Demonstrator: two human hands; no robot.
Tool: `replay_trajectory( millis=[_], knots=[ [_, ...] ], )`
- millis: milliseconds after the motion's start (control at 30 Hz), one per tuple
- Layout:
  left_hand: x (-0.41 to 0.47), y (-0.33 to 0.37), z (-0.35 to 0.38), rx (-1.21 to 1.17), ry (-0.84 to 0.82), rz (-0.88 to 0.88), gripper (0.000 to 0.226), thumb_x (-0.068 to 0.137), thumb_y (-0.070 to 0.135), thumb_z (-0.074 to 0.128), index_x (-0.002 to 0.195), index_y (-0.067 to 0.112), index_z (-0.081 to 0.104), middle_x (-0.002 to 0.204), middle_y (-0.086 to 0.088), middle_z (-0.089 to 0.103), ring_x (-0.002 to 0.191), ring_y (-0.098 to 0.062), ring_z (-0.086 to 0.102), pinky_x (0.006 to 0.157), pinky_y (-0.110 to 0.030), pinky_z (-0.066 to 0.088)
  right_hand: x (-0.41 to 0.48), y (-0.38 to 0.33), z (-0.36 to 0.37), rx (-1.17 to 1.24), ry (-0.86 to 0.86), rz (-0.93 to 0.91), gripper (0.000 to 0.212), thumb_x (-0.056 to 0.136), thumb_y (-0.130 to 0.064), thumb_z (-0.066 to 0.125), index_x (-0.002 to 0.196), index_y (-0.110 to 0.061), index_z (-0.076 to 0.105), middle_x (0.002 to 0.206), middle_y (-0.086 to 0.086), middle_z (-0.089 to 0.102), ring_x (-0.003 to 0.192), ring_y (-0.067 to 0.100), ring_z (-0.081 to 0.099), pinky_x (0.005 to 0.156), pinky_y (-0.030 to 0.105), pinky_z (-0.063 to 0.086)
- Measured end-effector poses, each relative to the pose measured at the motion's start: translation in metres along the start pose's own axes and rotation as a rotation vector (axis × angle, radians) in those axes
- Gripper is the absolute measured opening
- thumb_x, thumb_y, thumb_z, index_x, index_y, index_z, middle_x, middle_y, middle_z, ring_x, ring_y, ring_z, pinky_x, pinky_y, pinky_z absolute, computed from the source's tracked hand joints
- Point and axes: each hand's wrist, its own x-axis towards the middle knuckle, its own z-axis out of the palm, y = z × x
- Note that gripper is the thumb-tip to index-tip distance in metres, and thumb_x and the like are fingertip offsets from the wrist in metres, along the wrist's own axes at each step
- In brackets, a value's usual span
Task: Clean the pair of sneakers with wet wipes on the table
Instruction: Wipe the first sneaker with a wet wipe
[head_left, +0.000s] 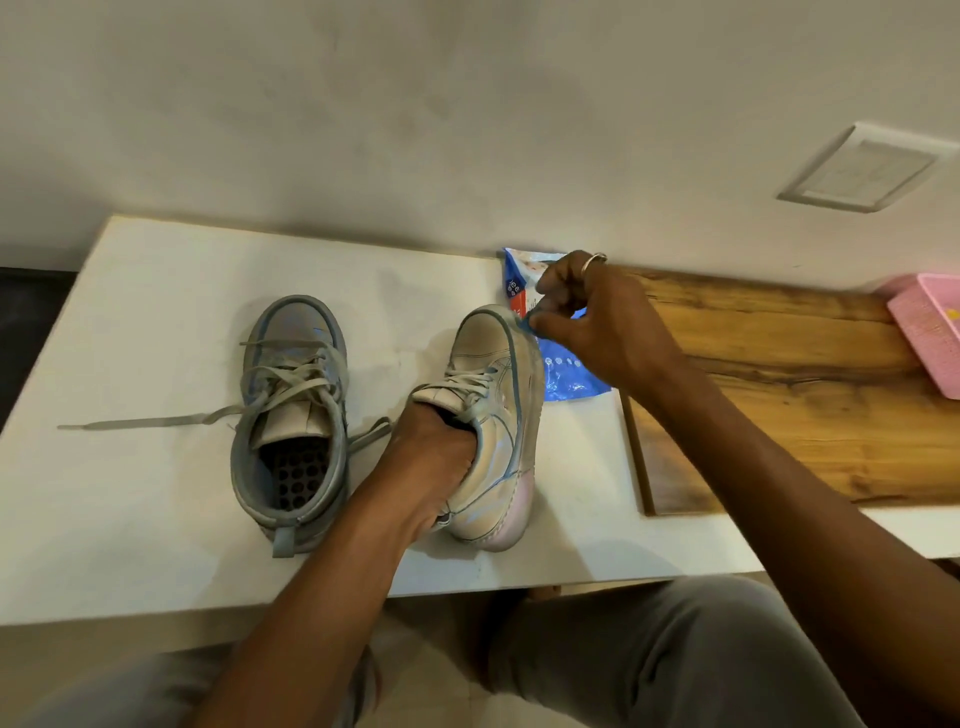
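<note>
A white, matte tabletop runs along a pale wall, and the two sneakers sit side by side in its middle. The upright sneaker stands flat on its sole, toe towards the far edge. It is high-topped, of grey-blue and off-white panels, with a perforated dark insole showing in its mouth and a pull loop at the heel. Its flat grey laces are loose, and one loose lace trails in a straight line towards the left edge.

Just to its right, the tilted sneaker is rolled onto its side, so its thick, grimy off-white sole faces right. Its upper is cream with thin blue seams, and the heel end of the sole is pale pink.

The left hand reaches in from the near edge. Its fingers are pushed into the sneaker's mouth and the thumb is wrapped outside the collar, gripping it. The forearm is straight and angled up to the right.

The right hand arches over from the right with the wrist bent. A ring shows on one raised finger. The thumb and fingertips pinch a small, crumpled bluish wipe against the toe edge of the sole.

Under that hand, near the far edge, lies a glossy blue-and-white wipes pack, flat and crinkled.

To the right the surface is a wooden slab with dark grain. A pink textured basket sits at its right end.
</note>
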Motion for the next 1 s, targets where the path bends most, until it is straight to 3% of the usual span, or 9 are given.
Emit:
replay_trajectory(
  millis=[167,267,367,467,600,700,800,1000],
  knots=[
    [-0.001,0.000,-0.002,-0.011,0.018,-0.036,0.032,0.084,0.000,0.062,0.072,0.028,0.056,0.073,0.013,0.060,0.070,-0.007,0.058,0.057,-0.012,0.043,-0.021,0.009,0.023,-0.091,-0.045,0.057,0.022,0.088,-0.021,0.071,0.109,-0.023,0.072,0.103,-0.008,0.070,0.095,0.005,0.061,0.081,0.023,0.055],
    [-0.001,0.001,-0.001,-0.012,0.014,-0.024,0.034,0.085,-0.003,0.059,0.073,0.028,0.056,0.073,0.012,0.060,0.068,-0.004,0.056,0.051,-0.006,0.044,-0.039,0.009,0.021,-0.160,-0.097,0.015,0.022,0.089,-0.022,0.070,0.111,-0.025,0.073,0.105,-0.012,0.068,0.100,0.003,0.057,0.075,0.011,0.049],
    [-0.001,0.001,-0.001,-0.009,-0.007,0.007,0.035,0.086,-0.007,0.056,0.074,0.026,0.056,0.075,0.008,0.061,0.071,-0.006,0.057,0.054,-0.003,0.044,-0.049,0.010,0.024,-0.206,-0.103,-0.012,0.022,0.089,-0.022,0.070,0.112,-0.025,0.073,0.110,-0.009,0.069,0.105,0.005,0.058,0.077,0.014,0.050],
    [0.000,-0.001,-0.001,0.020,-0.006,0.032,0.033,0.085,-0.004,0.058,0.075,0.028,0.056,0.077,0.012,0.061,0.075,-0.006,0.058,0.059,-0.003,0.043,-0.038,0.014,0.029,-0.240,-0.016,-0.082,0.019,0.092,-0.023,0.067,0.110,-0.022,0.073,0.110,-0.005,0.069,0.103,0.008,0.060,0.079,0.018,0.052],
    [0.002,-0.005,-0.002,0.038,-0.018,0.005,0.028,0.082,0.001,0.064,0.078,0.029,0.059,0.083,0.011,0.065,0.084,-0.011,0.062,0.076,-0.021,0.048,-0.003,0.012,0.030,-0.302,0.056,-0.082,0.018,0.093,-0.019,0.063,0.107,-0.019,0.074,0.106,-0.002,0.072,0.089,0.003,0.058,0.070,0.005,0.039],
    [0.002,-0.004,-0.001,0.041,-0.011,-0.003,0.031,0.083,0.000,0.062,0.076,0.029,0.057,0.081,0.013,0.062,0.078,-0.005,0.059,0.072,-0.019,0.047,0.021,0.006,0.027,-0.300,0.033,-0.060,0.020,0.093,-0.015,0.062,0.109,-0.015,0.074,0.106,0.001,0.073,0.085,0.004,0.058,0.070,0.006,0.037],
    [0.001,-0.002,0.001,0.012,0.009,0.002,0.035,0.086,-0.003,0.058,0.074,0.029,0.053,0.078,0.014,0.058,0.073,-0.002,0.055,0.062,-0.012,0.041,0.031,0.003,0.022,-0.264,-0.059,-0.051,0.019,0.091,-0.011,0.064,0.107,-0.013,0.074,0.104,0.002,0.073,0.085,0.004,0.059,0.068,-0.004,0.036],
    [0.001,-0.002,0.000,0.006,0.011,-0.048,0.029,0.081,0.000,0.064,0.075,0.027,0.059,0.079,0.010,0.065,0.077,-0.009,0.062,0.067,-0.021,0.048,-0.005,0.005,0.009,-0.325,-0.156,-0.080,0.020,0.092,-0.013,0.064,0.109,-0.019,0.074,0.103,-0.008,0.068,0.090,0.003,0.056,0.061,-0.006,0.035]
  ],
)
